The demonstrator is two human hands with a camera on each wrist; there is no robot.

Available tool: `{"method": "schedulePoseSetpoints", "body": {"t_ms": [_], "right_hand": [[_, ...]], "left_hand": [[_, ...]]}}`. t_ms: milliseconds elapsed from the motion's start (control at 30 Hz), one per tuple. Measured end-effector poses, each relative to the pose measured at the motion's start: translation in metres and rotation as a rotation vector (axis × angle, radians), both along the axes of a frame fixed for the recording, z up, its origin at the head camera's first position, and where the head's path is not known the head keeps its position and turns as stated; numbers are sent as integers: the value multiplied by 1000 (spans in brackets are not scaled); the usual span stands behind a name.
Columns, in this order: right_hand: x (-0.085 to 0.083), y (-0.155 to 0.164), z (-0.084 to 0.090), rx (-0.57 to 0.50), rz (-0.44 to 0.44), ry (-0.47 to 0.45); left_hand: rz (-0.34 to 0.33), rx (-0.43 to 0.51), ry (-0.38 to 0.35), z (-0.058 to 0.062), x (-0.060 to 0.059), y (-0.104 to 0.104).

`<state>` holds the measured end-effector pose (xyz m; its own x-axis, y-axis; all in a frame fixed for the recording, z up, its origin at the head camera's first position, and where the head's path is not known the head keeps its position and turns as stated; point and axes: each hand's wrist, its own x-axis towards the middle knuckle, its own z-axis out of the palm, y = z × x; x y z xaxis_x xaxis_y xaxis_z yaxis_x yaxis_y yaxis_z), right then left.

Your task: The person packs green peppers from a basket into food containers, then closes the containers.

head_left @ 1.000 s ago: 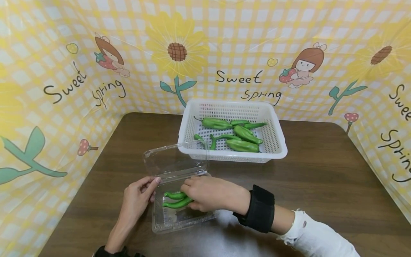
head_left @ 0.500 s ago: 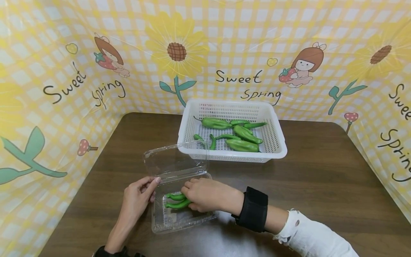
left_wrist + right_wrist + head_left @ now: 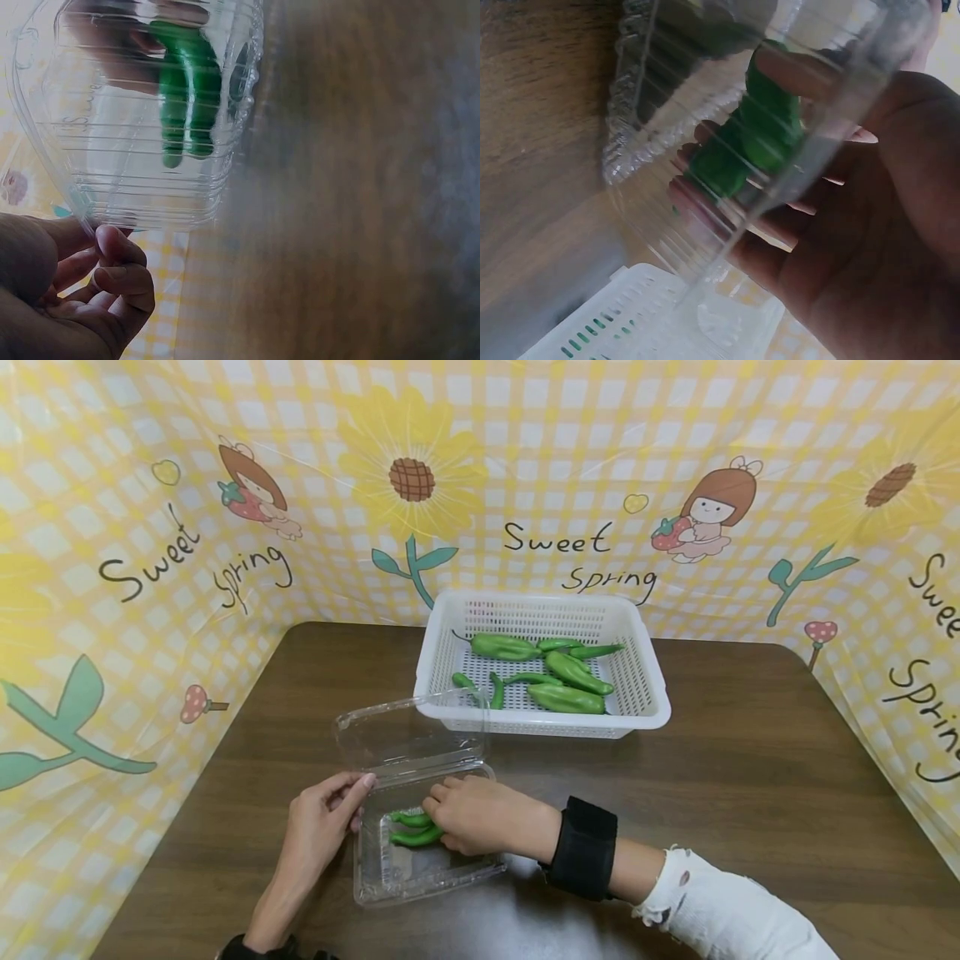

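Observation:
A clear plastic clamshell box [image 3: 401,878] lies on the table with its lid [image 3: 390,731] tipped back. My left hand [image 3: 321,818] pinches the box's left edge between thumb and fingers, as the left wrist view shows for that hand [image 3: 90,289]. Inside the box, my right hand [image 3: 480,814] grips two slim green chili peppers [image 3: 416,837], their ends sticking out leftward. Through the box wall in the right wrist view, the thumb and curled fingers of the right hand [image 3: 870,225] lie around the peppers [image 3: 769,124]. Its palm covers their other ends in the head view.
Behind the box stands a white perforated basket [image 3: 645,724] holding several green peppers [image 3: 566,699], some thick, some thin. The raised lid overlaps its front left corner in this view. A yellow checked cloth [image 3: 510,460] hangs behind and beside the brown wooden table [image 3: 750,793].
The peppers' visible ends have shifted slightly right and lower into the box. My right wrist and sleeve have moved a little left. The left hand stays on the edge.

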<state>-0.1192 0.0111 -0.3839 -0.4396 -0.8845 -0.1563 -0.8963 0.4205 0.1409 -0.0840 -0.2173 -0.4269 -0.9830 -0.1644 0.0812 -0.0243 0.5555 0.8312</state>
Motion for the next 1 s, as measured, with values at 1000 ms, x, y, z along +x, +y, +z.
{"method": "schedulePoseSetpoints", "body": {"t_ms": [1000], "right_hand": [[2, -4, -15, -36, 11, 127]], "left_hand": [[-6, 6, 5, -2, 0, 0]]}}
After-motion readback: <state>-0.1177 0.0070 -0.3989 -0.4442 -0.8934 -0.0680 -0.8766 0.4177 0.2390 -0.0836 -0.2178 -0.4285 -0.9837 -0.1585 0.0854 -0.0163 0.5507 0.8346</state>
